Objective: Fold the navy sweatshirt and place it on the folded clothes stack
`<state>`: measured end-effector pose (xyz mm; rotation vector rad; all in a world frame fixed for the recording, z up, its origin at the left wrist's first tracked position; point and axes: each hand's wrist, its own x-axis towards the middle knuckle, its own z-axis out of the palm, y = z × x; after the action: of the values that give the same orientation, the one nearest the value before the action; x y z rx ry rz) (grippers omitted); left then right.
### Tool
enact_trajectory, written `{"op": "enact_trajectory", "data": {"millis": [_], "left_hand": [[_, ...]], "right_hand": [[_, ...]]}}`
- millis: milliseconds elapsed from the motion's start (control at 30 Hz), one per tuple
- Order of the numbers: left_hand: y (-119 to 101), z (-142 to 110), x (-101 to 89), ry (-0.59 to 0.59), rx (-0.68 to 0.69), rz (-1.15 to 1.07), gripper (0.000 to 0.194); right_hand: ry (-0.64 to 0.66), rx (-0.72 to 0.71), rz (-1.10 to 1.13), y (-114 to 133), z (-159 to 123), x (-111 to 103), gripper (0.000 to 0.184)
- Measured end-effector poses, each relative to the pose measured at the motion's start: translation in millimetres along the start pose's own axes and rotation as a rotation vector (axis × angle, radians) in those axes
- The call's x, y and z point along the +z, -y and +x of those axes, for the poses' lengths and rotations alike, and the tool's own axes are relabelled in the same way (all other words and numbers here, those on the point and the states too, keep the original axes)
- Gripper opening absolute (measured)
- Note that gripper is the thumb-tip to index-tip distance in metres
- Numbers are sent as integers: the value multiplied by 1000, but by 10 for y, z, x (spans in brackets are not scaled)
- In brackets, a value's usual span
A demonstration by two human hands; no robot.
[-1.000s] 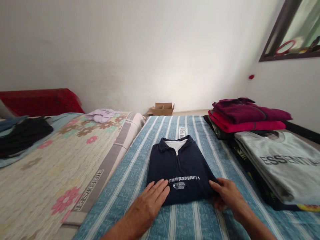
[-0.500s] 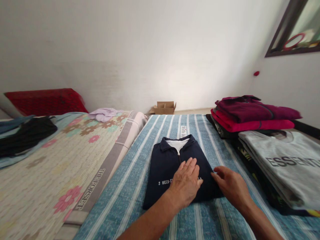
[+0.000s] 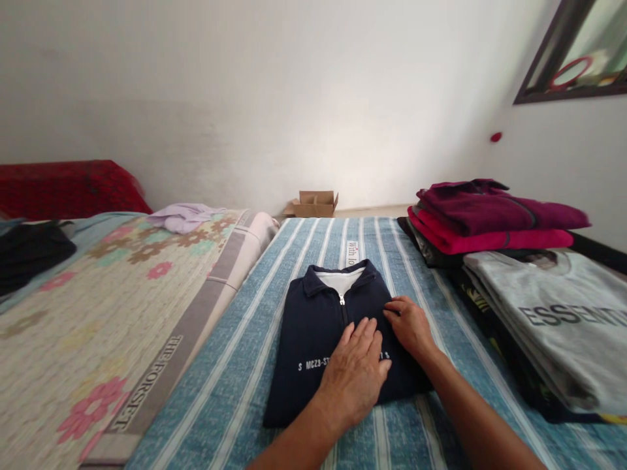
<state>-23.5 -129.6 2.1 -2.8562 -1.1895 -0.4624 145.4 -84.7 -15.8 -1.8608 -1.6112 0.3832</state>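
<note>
A navy zip-collar sweatshirt (image 3: 304, 326), folded into a neat rectangle, lies front side up on the blue striped bedspread (image 3: 235, 365). Its white lining shows inside the collar, above a silver zip pull. My left hand (image 3: 355, 365) rests flat on the chest, fingers stretched out, covering part of the white lettering. At the garment's right edge, below the shoulder, my right hand (image 3: 411, 326) has its fingers curled in and pinching the fabric. The undersides of both hands are hidden.
Right of the sweatshirt stand a pile of grey shirts (image 3: 563, 313) and a stack topped by a maroon garment (image 3: 499, 209). On the left, a floral bed (image 3: 137, 313) holds a lilac cloth (image 3: 183, 217) and dark clothes (image 3: 34, 254). A cardboard box (image 3: 316, 205) sits by the wall.
My right hand has moved up along the sweatshirt's right edge, from near the lower part to just below the shoulder. My left hand stays flat on the chest. The view has shifted slightly.
</note>
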Motion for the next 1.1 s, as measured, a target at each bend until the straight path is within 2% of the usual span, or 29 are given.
{"op": "enact_trajectory", "data": {"millis": [267, 400, 500, 600, 667, 733, 833, 967, 1100], "left_hand": [[-28, -13, 15, 4, -1, -13, 45], [-37, 2, -4, 17, -11, -26, 44], [-56, -22, -80, 36, -9, -59, 43], [-57, -106, -210, 28, -23, -108, 44], [-34, -187, -281, -20, -73, -118, 47], [0, -272, -306, -58, -135, -108, 52], [41, -380, -250, -33, -176, -80, 61], [43, -467, -128, -22, -163, -37, 66], [28, -501, -77, -33, -156, -32, 65]], "right_hand": [[39, -26, -75, -63, 28, 57, 19], [-93, -49, 50, -8, -15, -54, 20], [-160, -121, 220, 186, -95, -132, 19], [-71, -268, 364, 481, -140, -114, 18], [-11, -350, 374, 671, -117, -46, 18], [32, -410, 298, 818, -55, 42, 19], [76, -464, 87, 936, 51, 167, 22], [146, -504, -149, 949, 112, 275, 24], [167, -505, -208, 909, 106, 334, 21]]}}
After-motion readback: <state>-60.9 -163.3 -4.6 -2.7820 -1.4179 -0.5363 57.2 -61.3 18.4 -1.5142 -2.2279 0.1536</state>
